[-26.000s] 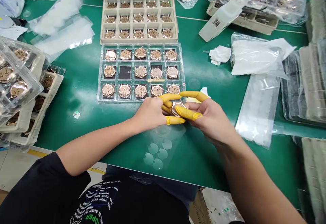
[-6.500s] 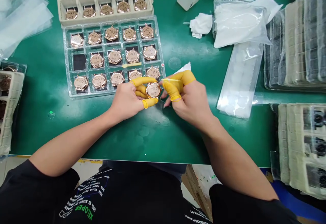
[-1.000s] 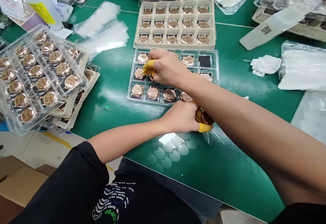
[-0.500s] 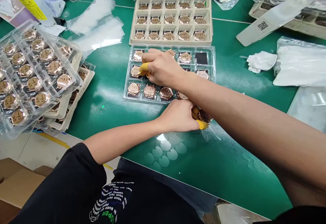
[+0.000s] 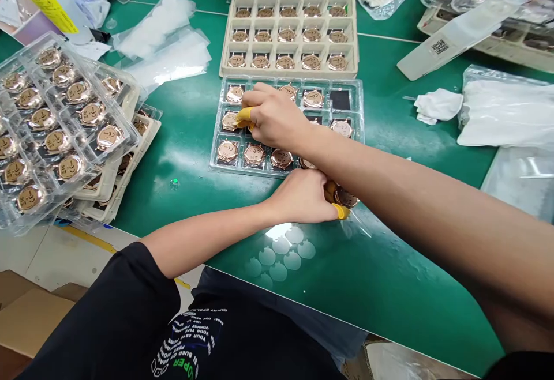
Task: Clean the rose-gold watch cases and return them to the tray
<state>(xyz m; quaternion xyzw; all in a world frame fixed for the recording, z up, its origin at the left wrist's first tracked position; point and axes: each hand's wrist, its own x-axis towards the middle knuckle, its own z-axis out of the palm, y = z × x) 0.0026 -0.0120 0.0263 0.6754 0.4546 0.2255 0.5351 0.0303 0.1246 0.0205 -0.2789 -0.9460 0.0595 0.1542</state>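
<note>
My left hand [image 5: 300, 198], a yellow finger cot on one finger, is closed around a rose-gold watch case [image 5: 346, 198] near the table's front; my right forearm partly covers it. Crossing above, my right hand [image 5: 277, 116] reaches into the clear plastic tray [image 5: 212, 164]. Its fingers, also in yellow cots, are pinched on a watch case in the middle row, mostly hidden beneath them. Directly left of those fingertips lies another watch case [image 5: 229, 120] in its compartment. More watch cases rest back side up in the tray. The top right compartment [image 5: 340, 100] shows only a black pad.
Behind stands a beige tray [image 5: 223, 63] of watch cases. Stacked trays [image 5: 130, 132] rise at left. Round clear films [image 5: 280, 246] lie in front. A white squeeze bottle [image 5: 459, 34], a crumpled wipe [image 5: 437, 106] and bagged white cloths [image 5: 504, 112] are at right.
Both hands keep nearly the same place and grip. The view has shifted slightly, so the things at right appear a little further left.
</note>
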